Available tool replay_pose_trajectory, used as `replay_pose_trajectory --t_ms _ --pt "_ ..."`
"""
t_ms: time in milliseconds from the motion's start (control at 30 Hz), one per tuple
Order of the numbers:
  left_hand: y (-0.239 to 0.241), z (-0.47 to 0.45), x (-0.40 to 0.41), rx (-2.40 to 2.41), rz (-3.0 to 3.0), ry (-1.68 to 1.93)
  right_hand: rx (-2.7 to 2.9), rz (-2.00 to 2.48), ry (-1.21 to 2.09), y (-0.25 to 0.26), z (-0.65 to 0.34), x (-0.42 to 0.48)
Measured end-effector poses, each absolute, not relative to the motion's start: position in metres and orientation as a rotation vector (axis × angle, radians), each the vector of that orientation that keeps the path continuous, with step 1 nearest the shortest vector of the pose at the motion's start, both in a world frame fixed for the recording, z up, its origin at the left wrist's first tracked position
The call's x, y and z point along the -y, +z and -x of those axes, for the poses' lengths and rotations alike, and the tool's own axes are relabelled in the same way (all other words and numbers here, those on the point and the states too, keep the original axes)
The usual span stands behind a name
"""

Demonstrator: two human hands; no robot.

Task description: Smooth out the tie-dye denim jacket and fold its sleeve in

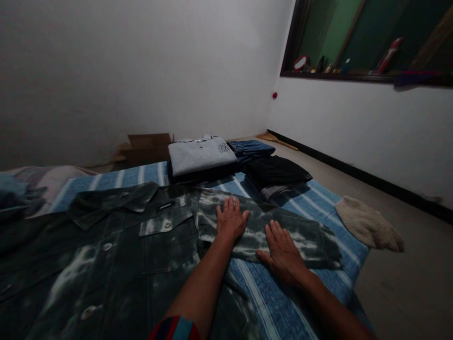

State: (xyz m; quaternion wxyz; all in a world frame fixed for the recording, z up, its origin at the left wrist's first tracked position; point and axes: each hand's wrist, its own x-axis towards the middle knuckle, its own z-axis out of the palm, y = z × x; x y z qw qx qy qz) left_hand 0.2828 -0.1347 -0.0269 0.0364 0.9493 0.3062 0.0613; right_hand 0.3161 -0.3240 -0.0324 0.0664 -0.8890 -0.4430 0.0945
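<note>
A dark tie-dyed denim jacket (116, 250) lies spread face up on a blue striped mattress (269, 302). Its right sleeve (304, 236) stretches out to the side. My left hand (231, 218) lies flat on the sleeve near the shoulder, fingers together and stretched out. Beside it, my right hand (283, 252) presses flat on the same sleeve, fingers extended toward the cuff. Neither hand holds anything.
Folded clothes sit at the mattress's far end: a grey shirt (200, 153), blue jeans (251, 148) and a black garment (276, 172). A beige cloth (368, 224) lies on the floor to the right. A cardboard box (145, 147) stands by the wall. A window ledge (354, 75) holds small items.
</note>
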Motion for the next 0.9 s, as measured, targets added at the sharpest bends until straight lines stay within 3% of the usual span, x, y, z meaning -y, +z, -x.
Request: replay_pose_trajectory --t_ms 467,900 --pt "-0.03 -0.284 0.131 -0.945 -2.908 0.173 1.423 2.572 0.215 -0.023 -0.341 0.273" --pt "-0.03 -0.284 0.13 -0.934 -2.918 0.164 1.095 2.798 0.181 -0.033 -0.352 0.32"
